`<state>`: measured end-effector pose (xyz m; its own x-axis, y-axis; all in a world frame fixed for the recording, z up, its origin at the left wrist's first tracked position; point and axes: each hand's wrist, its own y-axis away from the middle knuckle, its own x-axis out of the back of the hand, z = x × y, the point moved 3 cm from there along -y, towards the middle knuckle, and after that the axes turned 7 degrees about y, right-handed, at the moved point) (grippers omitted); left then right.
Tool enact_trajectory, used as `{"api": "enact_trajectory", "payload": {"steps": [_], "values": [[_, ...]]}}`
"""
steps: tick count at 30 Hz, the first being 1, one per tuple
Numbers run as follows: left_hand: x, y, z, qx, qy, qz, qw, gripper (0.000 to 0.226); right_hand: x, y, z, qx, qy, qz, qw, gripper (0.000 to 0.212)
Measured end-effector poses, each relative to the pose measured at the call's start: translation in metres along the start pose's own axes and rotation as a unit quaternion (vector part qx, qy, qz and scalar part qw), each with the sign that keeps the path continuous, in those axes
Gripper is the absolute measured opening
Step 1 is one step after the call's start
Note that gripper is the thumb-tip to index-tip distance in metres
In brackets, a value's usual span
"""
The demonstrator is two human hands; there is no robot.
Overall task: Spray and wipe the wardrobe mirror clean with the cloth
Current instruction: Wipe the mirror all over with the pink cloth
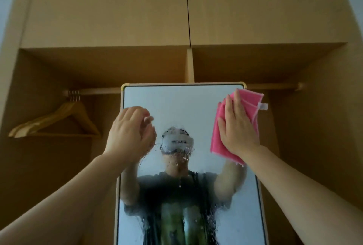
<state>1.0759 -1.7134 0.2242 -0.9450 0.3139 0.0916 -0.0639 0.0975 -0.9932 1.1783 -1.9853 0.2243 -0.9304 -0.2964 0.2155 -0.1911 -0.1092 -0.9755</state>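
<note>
The framed wardrobe mirror stands upright in front of me, wet with droplets and runs across its middle and lower glass. My right hand presses a folded pink cloth flat against the mirror's upper right corner, fingers straight. The cloth's white tag sticks out past the frame. My left hand is raised at the mirror's upper left edge with its fingers curled. A small pale bit shows at its fingertips, and I cannot make out whether it holds anything. No spray bottle is plainly in view.
An open wooden wardrobe surrounds the mirror. Several wooden hangers hang on the rail at the left. Closed cupboard doors sit above.
</note>
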Motion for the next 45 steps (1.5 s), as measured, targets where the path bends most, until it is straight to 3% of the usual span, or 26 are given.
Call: {"api": "enact_trajectory", "payload": {"steps": [3, 7, 11, 17, 25, 36, 45], "values": [[0.011, 0.007, -0.023, 0.036, -0.023, 0.024, 0.999, 0.022, -0.002, -0.001, 0.001, -0.029, -0.018, 0.007, 0.999, 0.067], [0.018, 0.016, -0.038, 0.072, -0.02, 0.049, 0.996, 0.036, -0.007, -0.003, 0.003, -0.025, 0.051, -0.004, 0.998, 0.07], [0.01, 0.027, -0.043, 0.115, 0.022, 0.029, 0.993, 0.046, -0.012, 0.001, 0.002, -0.028, 0.067, -0.014, 0.997, 0.075], [-0.002, 0.034, -0.048, 0.114, 0.099, -0.023, 0.988, 0.045, -0.019, 0.004, -0.002, -0.045, 0.054, -0.014, 0.997, 0.072], [-0.013, 0.044, -0.054, 0.146, 0.199, 0.008, 0.969, 0.036, -0.031, 0.023, -0.004, -0.019, 0.043, -0.019, 0.999, 0.071], [-0.038, 0.043, -0.066, 0.219, 0.2, 0.042, 0.954, 0.038, -0.046, 0.041, -0.006, 0.004, 0.034, -0.015, 0.999, 0.063], [-0.044, 0.047, -0.061, 0.222, 0.248, 0.052, 0.942, 0.045, -0.058, 0.023, 0.004, 0.024, 0.048, -0.019, 0.998, 0.064]]}}
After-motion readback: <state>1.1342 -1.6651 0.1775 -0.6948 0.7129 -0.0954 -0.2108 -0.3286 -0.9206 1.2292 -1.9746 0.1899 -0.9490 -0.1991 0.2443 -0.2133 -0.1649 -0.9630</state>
